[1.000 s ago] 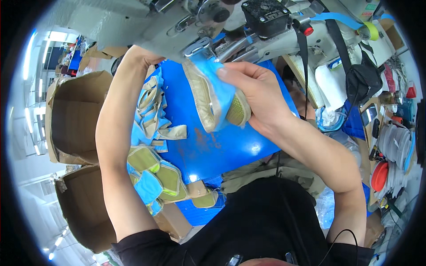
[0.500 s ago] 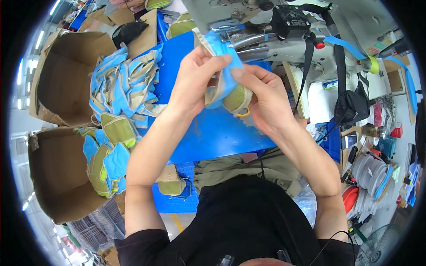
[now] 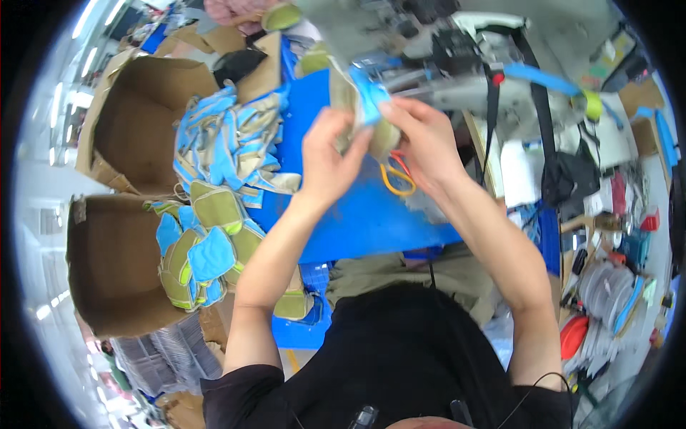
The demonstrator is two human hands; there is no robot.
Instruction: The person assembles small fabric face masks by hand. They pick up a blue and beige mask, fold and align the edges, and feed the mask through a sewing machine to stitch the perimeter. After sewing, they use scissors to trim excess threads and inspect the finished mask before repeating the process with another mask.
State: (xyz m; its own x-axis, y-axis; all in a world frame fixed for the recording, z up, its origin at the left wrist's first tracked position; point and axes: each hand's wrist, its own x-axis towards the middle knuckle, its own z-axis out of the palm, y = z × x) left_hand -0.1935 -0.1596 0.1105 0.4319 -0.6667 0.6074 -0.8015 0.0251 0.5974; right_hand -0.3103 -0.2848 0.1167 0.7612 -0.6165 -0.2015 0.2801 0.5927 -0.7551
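Observation:
My left hand [image 3: 332, 150] is closed at the lower left of a blue and beige fabric piece [image 3: 367, 96], gripping it, though motion blurs the fingertips. Thumb and fingers of my right hand [image 3: 425, 139] pinch the piece's right side. It is held at the front of the sewing machine [image 3: 404, 36], with an olive mesh part at its lower end. Just below, beside my right hand, show the yellow and red handles [image 3: 400, 187] of what look like scissors; whether that hand touches them, I cannot tell.
Blue-beige strips [image 3: 221, 143] and olive-blue pieces [image 3: 211, 254] are heaped left of the blue tabletop [image 3: 314, 229], by two cardboard boxes [image 3: 146, 114]. A black bag [image 3: 572, 179] hangs right. Reels and tools [image 3: 600, 293] crowd the right side. Part of another person [image 3: 236, 14] shows at the back.
My left hand has come out from behind the machine head onto the fabric, then slightly lower. The piece has shifted off the needle area, and the yellow and red handles now show more fully.

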